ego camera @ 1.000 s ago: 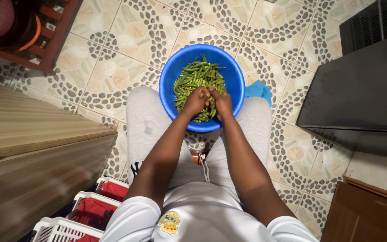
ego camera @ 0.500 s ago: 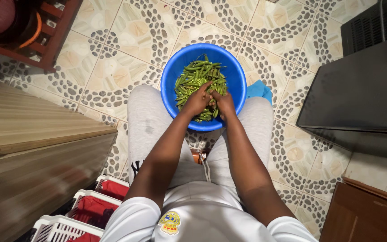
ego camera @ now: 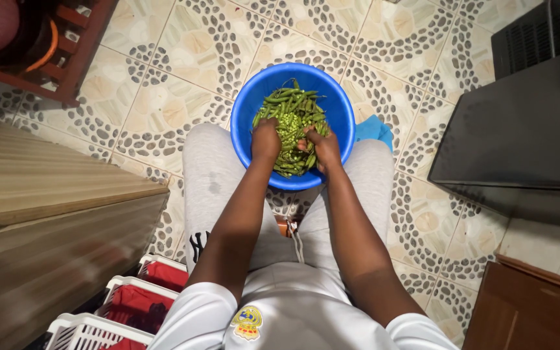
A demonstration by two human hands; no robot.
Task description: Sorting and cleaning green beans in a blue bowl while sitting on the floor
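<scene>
A round blue plastic basin (ego camera: 247, 107) rests on my knees, filled with green pea pods (ego camera: 290, 104) and shelled green peas. Both hands are inside it at the near side. My left hand (ego camera: 266, 139) is curled with its fingers down in the pile of pods. My right hand (ego camera: 322, 148) is closed around a green pod, its fingers pointing toward the left hand. The hands are a few centimetres apart. I sit in grey trousers and a white shirt.
A wooden bench top (ego camera: 46, 188) lies to my left, with red and white plastic crates (ego camera: 131, 304) below it. A black cabinet (ego camera: 526, 129) stands at the right, a brown wooden one (ego camera: 533, 311) near it. The floor is patterned tile (ego camera: 183, 58); a wooden rack (ego camera: 66, 39) sits far left.
My hands have drawn slightly apart in the basin, the left shifting left into the pods. The view has tilted a little, so the basin sits lower in frame.
</scene>
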